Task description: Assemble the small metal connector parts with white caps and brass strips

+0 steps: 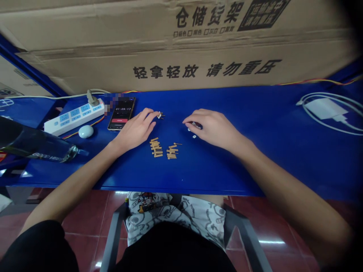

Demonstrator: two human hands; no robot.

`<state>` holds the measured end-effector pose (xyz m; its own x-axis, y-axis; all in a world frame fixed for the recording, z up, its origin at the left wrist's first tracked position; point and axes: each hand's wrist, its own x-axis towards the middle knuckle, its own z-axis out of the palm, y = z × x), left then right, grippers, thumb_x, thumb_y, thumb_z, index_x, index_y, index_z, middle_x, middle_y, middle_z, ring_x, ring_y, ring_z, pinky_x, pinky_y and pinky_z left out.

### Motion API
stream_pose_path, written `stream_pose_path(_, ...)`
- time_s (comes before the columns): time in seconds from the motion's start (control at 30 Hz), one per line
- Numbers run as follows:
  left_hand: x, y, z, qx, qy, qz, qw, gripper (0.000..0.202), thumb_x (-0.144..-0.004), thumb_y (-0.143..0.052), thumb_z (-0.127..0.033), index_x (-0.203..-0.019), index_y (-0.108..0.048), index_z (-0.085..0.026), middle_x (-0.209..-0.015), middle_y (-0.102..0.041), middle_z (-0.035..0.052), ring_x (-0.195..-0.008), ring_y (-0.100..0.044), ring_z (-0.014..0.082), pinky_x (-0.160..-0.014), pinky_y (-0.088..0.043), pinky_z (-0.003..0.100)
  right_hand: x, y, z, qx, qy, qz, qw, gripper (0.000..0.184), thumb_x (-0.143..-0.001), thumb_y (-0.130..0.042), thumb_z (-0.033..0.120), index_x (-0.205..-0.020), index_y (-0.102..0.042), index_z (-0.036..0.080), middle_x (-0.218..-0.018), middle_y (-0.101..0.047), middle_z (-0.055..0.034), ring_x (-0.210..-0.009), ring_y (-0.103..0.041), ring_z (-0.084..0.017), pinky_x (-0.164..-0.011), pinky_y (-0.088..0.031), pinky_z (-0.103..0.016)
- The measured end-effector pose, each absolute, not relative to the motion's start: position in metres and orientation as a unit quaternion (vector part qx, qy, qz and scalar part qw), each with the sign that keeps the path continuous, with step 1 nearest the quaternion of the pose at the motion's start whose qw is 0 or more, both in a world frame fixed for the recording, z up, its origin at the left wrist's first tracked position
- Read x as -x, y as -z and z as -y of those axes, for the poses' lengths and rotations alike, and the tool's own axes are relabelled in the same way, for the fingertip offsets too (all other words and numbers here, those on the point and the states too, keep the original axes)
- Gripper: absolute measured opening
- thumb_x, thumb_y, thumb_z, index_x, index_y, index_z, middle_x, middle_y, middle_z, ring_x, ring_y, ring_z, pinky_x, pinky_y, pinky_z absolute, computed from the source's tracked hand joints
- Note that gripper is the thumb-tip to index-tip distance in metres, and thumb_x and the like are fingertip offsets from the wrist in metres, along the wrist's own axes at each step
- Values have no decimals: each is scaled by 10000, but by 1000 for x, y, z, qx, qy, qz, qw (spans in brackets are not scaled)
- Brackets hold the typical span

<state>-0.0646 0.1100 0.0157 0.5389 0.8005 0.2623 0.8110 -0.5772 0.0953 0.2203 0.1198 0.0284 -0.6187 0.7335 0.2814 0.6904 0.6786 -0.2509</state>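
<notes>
My left hand (138, 127): thumb apart from index, fingertips at a small cluster of thin pieces (160, 115), perhaps steadying it. My right hand (214, 126) arches low over white bits (194, 136), thumb curled toward fingers; can't tell if they pinch anything. Two groups of tan strips (156, 148) lie nearer me, probably within reach of both hands. Phone (123, 107) face up by my left, presumably so its digits stay readable

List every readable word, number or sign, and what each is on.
Cardboard: "仓储货架"
Cardboard: "轻拿轻放 请勿重压"
Phone: "01:09:17"
Bottle: "GOOD", then blurred
Too small or blurred: checkbox row, black label, other phone text, power strip markings
</notes>
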Motion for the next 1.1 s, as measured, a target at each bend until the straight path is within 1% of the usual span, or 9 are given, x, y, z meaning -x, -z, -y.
stream_pose_path(0.03,63,-12,-113,877,140,459,32,438,-1084,-317,-268,-1478,-455,-136,-1398,-526,154,-1190,-616,285,-967,-567,413,-220,-28,-119,397,-57,897,184,284,-995,-487,232,-1072,-758,197,-994,-748,-79,-926,-679,-242,-767,-502,-368)
stream_pose_path(0.1,62,-8,-118,876,135,460,56,466,-1085,-319,-271,-1518,-430,-138,-1389,-520,162,-1169,-623,292,-988,-561,442,-218,-28,-119,396,-55,897,187,284,-997,-488,233,-1075,-758,191,-988,-746,-82,-921,-679,-240,-773,-501,-365)
stream_pose_path(0.17,62,-6,-122,875,124,464,69,458,-1087,-329,-285,-1503,-476,-163,-1351,-534,153,-1107,-642,283,-958,-574,448,-217,-28,-118,394,-54,897,191,284,-997,-489,231,-1075,-759,188,-986,-745,-82,-918,-678,-236,-779,-498,-359)
stream_pose_path(0.3,64,-5,-123,875,125,460,81,408,-1087,-367,-311,-1397,-612,-209,-1281,-562,127,-1015,-658,250,-891,-590,419,-215,-29,-117,392,-55,898,190,287,-998,-482,239,-1067,-757,195,-989,-744,-80,-911,-674,-230,-777,-490,-350)
stream_pose_path(0.57,68,-4,-120,892,169,405,110,319,-1071,-468,-343,-1167,-752,-232,-1180,-631,97,-916,-642,217,-816,-560,390,-213,-25,-116,388,-66,904,168,289,-1000,-476,227,-1062,-758,212,-991,-743,-69,-929,-668,-234,-780,-485,-354)
stream_pose_path(0.7,68,-9,-117,896,166,391,131,306,-1069,-479,-337,-1108,-766,-240,-1134,-651,88,-918,-637,221,-804,-537,386,-210,-20,-116,382,-62,909,156,278,-1003,-488,226,-1064,-759,208,-996,-740,-68,-928,-665,-232,-781,-484,-355)
stream_pose_path(0.83,67,-11,-114,897,162,386,143,314,-1072,-478,-349,-1086,-773,-244,-1059,-654,80,-869,-631,208,-774,-522,371,-211,-18,-117,380,-47,913,141,242,-990,-520,213,-1063,-750,202,-1015,-725,-78,-970,-652,-245,-778,-481,-362)
stream_pose_path(1.0,67,-8,-113,898,161,382,148,304,-1067,-493,-372,-1102,-774,-262,-1061,-661,71,-834,-628,202,-737,-517,367,-223,-25,-120,411,-26,905,104,167,-943,-566,169,-951,-731,195,-955,-689,-81,-941,-620,-247,-711,-454,-350)
stream_pose_path(1.1,67,-8,-114,896,160,386,148,309,-1066,-491,-371,-1113,-767,-239,-1076,-663,87,-858,-642,217,-751,-531,383,-229,-30,-120,425,-4,901,86,166,-937,-557,170,-904,-719,194,-937,-678,-88,-908,-604,-249,-679,-434,-352)
